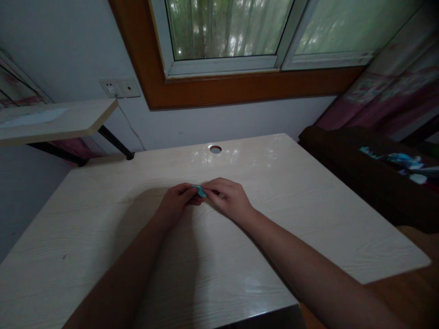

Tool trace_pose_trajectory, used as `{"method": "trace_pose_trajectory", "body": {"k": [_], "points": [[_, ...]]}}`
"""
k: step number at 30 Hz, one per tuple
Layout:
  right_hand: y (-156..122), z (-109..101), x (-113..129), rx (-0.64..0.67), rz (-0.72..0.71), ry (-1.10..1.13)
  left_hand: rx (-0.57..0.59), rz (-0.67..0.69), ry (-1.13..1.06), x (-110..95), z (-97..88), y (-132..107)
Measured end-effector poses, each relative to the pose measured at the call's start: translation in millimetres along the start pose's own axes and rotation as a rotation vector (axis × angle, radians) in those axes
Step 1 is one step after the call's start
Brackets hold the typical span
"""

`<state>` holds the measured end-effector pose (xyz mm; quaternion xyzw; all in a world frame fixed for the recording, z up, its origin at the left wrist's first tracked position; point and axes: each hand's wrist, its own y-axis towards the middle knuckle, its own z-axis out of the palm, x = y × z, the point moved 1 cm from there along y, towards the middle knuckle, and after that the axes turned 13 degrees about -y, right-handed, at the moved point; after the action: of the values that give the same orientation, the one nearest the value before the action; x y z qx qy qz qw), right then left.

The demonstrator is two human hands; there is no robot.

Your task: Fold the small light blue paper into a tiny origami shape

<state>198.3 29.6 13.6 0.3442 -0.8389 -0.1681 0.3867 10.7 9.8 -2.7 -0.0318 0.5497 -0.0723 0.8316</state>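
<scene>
The left forearm (126,269) and right forearm (302,256) slanted in from the near side; left hand (174,201) and right hand (233,196) nearly met, fingers (219,183) pinched.

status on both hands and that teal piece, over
Left hand pinching teal piece. Right hand touching its other end. Round hole in table beyond, apart from both hands.

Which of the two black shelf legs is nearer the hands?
The right leg, below the wall sockets, ends closer to the left hand than the left leg.
</scene>
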Motion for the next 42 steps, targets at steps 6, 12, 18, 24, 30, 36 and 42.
{"method": "trace_pose_trajectory", "body": {"k": [6,12,18,24,30,36,42], "points": [[-1,0,-1,-0.046,-0.069,-0.085,0.000,0.006,-0.075,1,1.2,0],[0,-1,-2,-0.015,-0.123,-0.092,-0.002,0.006,-0.106,5,-1.6,1],[-1,1,-2,-0.018,-0.110,-0.081,-0.021,0.043,-0.081,8,-3.2,2],[-1,2,-3,-0.016,-0.168,-0.120,-0.011,0.026,-0.081,3,-1.5,0],[0,-1,-2,-0.069,-0.078,-0.006,-0.079,0.047,-0.045,1,-1.3,0],[4,-2,-3,-0.115,0.159,0.075,-0.041,0.065,0.004,2,-0.4,-1],[3,7,-6,0.000,0.221,0.129,-0.010,0.055,0.079,2,2.8,-3]]}}
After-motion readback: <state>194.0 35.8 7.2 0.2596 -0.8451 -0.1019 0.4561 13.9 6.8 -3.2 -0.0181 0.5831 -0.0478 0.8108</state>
